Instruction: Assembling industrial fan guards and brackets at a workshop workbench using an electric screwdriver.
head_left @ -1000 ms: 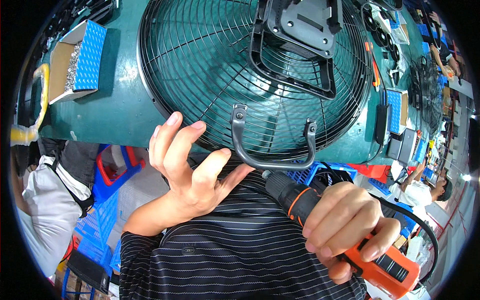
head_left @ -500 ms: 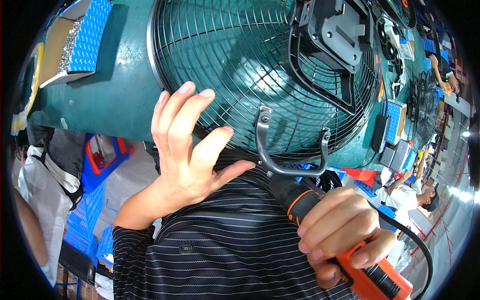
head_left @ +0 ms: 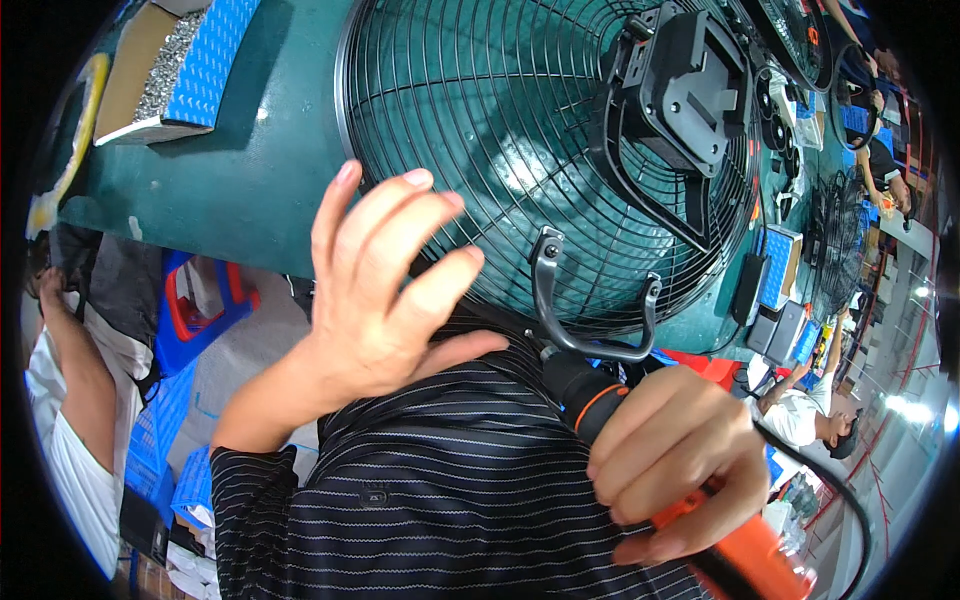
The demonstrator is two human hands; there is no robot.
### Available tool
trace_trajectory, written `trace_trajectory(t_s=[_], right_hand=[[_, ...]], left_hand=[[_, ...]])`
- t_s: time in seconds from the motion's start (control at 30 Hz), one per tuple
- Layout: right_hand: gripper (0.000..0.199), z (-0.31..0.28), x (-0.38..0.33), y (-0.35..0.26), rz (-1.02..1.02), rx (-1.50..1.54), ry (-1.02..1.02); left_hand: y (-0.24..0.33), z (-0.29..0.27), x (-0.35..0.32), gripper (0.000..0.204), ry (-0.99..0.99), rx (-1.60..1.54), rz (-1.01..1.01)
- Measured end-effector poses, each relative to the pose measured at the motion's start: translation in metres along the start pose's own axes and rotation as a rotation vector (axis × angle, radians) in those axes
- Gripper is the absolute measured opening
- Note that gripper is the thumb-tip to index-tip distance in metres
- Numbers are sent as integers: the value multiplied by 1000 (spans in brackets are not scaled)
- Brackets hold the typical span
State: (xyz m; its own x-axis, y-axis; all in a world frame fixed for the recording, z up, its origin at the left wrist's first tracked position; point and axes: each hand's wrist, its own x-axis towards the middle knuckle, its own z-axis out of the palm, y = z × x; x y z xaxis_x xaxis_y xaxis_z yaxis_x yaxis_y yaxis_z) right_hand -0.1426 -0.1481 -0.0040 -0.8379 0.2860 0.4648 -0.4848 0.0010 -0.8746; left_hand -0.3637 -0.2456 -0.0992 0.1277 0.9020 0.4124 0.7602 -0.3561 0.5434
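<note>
My left hand point(head_left: 378, 290) is raised at the near left rim of a round black wire fan guard point(head_left: 470, 75), its fingers spread and nothing held in them. My right hand point(head_left: 680, 450) is wrapped round an orange and black electric screwdriver point(head_left: 752, 552). The tool's black nose is close to a curved dark metal handle point(head_left: 580, 338); whether they touch cannot be made out. Two screw heads show at the handle's ends, against the guard's near side. A black plastic housing with a bracket point(head_left: 690, 95) sits on top of the guard.
The guard lies on a green worktable point(head_left: 215, 195). An open blue-and-brown box point(head_left: 200, 85) of small metal parts stands at far left. A dark adapter-like block point(head_left: 750, 285), a blue box point(head_left: 780, 265) and more wire guards point(head_left: 840, 230) are to the right. Other people are at both sides.
The fan guard and box appear slightly farther right in the view. My left hand's fingers have shifted a little and stay spread. My right hand still grips the screwdriver, with its fingers slightly rearranged.
</note>
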Motion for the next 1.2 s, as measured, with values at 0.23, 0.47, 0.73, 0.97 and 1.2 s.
trace_trajectory(t_s=[0.23, 0.47, 0.73, 0.97, 1.2], right_hand=[[20, 14, -7, 2, -97, -74, 225], [14, 12, -1, 5, -42, -49, 82], [15, 8, 13, 8, -3, -22, 22], [23, 20, 0, 3, -24, -165, 211], [20, 6, -6, 1, -54, -62, 81]], left_hand=[[-6, -21, 34, 88, -187, -35, 179], [-11, -1, 30, 93, -175, -119, 100], [-16, 3, 30, 87, -132, -154, 122], [-5, 7, 24, 83, -124, -193, 120], [-3, 13, 19, 85, -142, -172, 118]])
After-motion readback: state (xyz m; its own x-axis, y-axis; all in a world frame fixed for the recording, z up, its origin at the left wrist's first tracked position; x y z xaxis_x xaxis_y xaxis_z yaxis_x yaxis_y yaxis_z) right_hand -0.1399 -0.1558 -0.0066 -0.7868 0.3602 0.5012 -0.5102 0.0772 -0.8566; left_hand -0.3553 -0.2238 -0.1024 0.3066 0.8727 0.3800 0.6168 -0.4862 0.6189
